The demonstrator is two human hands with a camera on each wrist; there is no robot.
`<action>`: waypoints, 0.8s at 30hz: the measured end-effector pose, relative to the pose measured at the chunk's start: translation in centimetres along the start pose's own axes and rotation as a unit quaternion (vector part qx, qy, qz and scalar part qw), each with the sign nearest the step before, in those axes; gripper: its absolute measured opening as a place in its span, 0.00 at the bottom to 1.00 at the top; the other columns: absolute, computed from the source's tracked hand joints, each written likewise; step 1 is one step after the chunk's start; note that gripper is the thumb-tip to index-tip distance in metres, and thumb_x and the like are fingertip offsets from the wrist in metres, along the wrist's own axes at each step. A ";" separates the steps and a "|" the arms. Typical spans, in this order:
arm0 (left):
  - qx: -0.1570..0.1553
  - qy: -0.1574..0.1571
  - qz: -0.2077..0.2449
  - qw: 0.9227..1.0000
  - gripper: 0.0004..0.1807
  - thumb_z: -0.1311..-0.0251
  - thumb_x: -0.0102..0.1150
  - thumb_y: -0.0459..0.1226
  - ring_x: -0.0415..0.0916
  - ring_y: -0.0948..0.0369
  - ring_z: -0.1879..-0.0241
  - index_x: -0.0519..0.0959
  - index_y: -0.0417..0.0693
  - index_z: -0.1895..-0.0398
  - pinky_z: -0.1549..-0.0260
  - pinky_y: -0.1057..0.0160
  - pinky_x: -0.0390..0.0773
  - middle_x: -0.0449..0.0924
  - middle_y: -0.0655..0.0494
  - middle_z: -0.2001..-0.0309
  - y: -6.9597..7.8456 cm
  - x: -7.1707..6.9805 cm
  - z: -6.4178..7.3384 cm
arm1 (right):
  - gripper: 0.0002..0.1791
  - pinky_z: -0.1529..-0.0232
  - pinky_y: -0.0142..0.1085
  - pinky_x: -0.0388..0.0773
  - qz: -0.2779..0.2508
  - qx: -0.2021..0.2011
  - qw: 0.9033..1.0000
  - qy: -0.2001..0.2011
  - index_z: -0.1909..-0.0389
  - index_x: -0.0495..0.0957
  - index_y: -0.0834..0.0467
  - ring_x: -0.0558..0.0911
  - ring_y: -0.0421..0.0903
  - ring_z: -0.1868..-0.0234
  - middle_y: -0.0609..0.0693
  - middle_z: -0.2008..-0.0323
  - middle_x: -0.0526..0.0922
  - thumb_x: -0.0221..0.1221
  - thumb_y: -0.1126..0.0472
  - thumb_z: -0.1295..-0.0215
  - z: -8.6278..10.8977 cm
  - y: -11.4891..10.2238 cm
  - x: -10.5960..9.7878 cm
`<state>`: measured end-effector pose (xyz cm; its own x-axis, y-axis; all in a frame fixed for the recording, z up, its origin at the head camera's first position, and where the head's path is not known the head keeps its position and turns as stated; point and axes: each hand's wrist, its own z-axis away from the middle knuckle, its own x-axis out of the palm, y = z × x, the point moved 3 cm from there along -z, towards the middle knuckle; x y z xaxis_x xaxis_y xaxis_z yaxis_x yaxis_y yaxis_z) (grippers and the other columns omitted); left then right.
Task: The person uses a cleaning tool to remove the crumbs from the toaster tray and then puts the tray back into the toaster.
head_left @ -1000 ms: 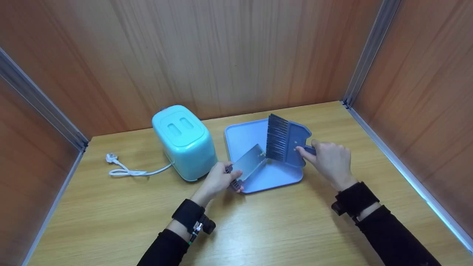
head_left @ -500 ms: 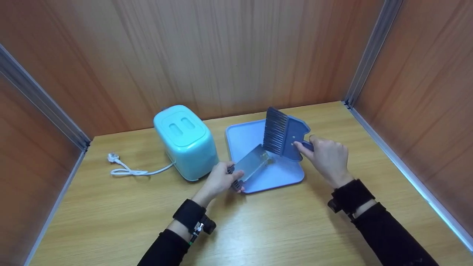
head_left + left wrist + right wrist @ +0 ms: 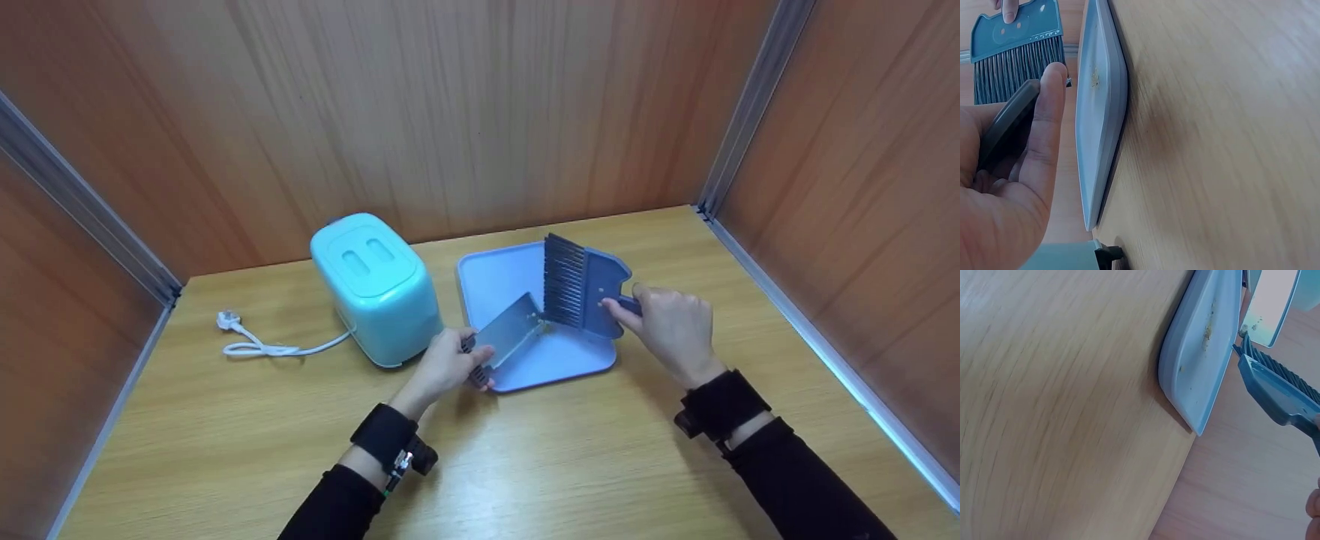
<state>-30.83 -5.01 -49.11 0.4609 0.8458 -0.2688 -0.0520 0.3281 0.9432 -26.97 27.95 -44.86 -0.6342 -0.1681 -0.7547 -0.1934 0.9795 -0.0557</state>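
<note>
My left hand (image 3: 448, 360) grips the dark slotted end of a flat metal crumb tray (image 3: 507, 330), tilted over the blue tray (image 3: 491, 271). Crumbs lie near the far end of the crumb tray, as the right wrist view shows. My right hand (image 3: 670, 330) holds a blue hand brush (image 3: 601, 289) by its handle, thumb along its back. The dark bristles (image 3: 564, 281) hang with their lower corner right at the crumb tray's far end. Yellowish crumbs (image 3: 1207, 332) are scattered on the blue tray beneath.
A turquoise toaster (image 3: 382, 296) with a slotted lid stands left of the blue tray. Its white cord and plug (image 3: 259, 347) lie on the table at the left. Wood-grain panels (image 3: 480, 120) enclose the table at the back and both sides.
The hand brush rose slightly up and left half a second ago, and is now lower and further right again, its bristles back at the crumb tray's end. The left hand stays in place.
</note>
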 end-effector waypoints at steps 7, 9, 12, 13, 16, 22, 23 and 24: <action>-0.011 0.010 -0.007 1.000 0.11 0.23 0.60 0.33 0.90 0.56 0.73 0.81 0.36 0.44 0.67 0.58 0.92 0.88 0.40 0.61 0.1 -0.1 -0.1 | 0.32 0.82 0.34 0.45 -0.019 0.034 0.999 -0.005 0.82 0.73 0.57 0.54 0.41 0.87 0.43 0.86 0.56 0.71 0.37 0.33 -0.3 0.2 -0.7; -0.010 0.015 -0.012 1.000 0.12 0.23 0.60 0.33 0.90 0.57 0.72 0.82 0.36 0.43 0.67 0.58 0.92 0.88 0.40 0.60 0.1 -0.1 -0.1 | 0.33 0.81 0.34 0.45 -0.039 0.050 0.998 -0.014 0.83 0.72 0.56 0.55 0.41 0.87 0.43 0.86 0.55 0.71 0.36 0.33 -0.4 0.0 -0.7; -0.005 0.019 -0.018 1.000 0.11 0.23 0.61 0.33 0.91 0.56 0.70 0.82 0.37 0.44 0.67 0.58 0.92 0.89 0.40 0.60 0.1 -0.1 -0.1 | 0.33 0.81 0.34 0.46 -0.063 0.065 0.995 -0.030 0.84 0.70 0.55 0.55 0.41 0.86 0.42 0.85 0.54 0.70 0.35 0.33 -0.5 -0.6 -0.6; -0.003 0.020 -0.020 1.000 0.11 0.23 0.61 0.33 0.91 0.56 0.70 0.83 0.37 0.45 0.67 0.58 0.92 0.89 0.41 0.60 0.1 -0.1 -0.2 | 0.33 0.81 0.34 0.47 -0.069 0.067 0.995 -0.035 0.84 0.70 0.54 0.55 0.41 0.86 0.42 0.85 0.55 0.70 0.35 0.33 -0.5 -0.9 -0.5; 0.000 0.022 -0.021 1.000 0.10 0.23 0.61 0.33 0.90 0.57 0.70 0.83 0.37 0.45 0.67 0.59 0.92 0.89 0.42 0.61 0.1 0.0 -0.2 | 0.33 0.80 0.34 0.47 -0.075 0.065 0.994 -0.047 0.83 0.70 0.54 0.55 0.40 0.86 0.41 0.85 0.54 0.69 0.35 0.32 -0.4 -1.4 -0.1; -0.001 0.023 -0.022 1.000 0.11 0.24 0.61 0.33 0.89 0.59 0.72 0.83 0.37 0.44 0.68 0.59 0.91 0.89 0.43 0.62 0.2 -0.1 -0.1 | 0.33 0.80 0.34 0.45 -0.067 0.064 0.994 -0.062 0.83 0.64 0.51 0.55 0.40 0.85 0.41 0.84 0.54 0.68 0.35 0.30 -0.4 -1.7 0.7; -0.003 0.023 -0.024 0.999 0.11 0.24 0.61 0.33 0.89 0.59 0.71 0.83 0.38 0.44 0.68 0.59 0.91 0.89 0.43 0.61 0.2 -0.1 -0.1 | 0.33 0.80 0.34 0.45 -0.064 0.065 0.994 -0.063 0.83 0.64 0.51 0.55 0.40 0.85 0.41 0.84 0.54 0.68 0.35 0.30 -0.4 -1.6 0.9; -0.004 0.023 -0.025 0.999 0.11 0.24 0.62 0.33 0.89 0.59 0.71 0.83 0.38 0.44 0.68 0.59 0.91 0.89 0.43 0.61 0.2 -0.1 0.0 | 0.33 0.80 0.34 0.46 -0.061 0.066 0.994 -0.064 0.83 0.64 0.51 0.55 0.40 0.85 0.41 0.84 0.54 0.68 0.35 0.30 -0.3 -1.5 0.9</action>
<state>-30.91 -5.06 -48.94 0.4225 0.8462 -0.3248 -0.0377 0.3744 0.9265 -27.54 26.32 -45.28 -0.5094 -0.2794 -0.8139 -0.1582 0.9601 -0.2306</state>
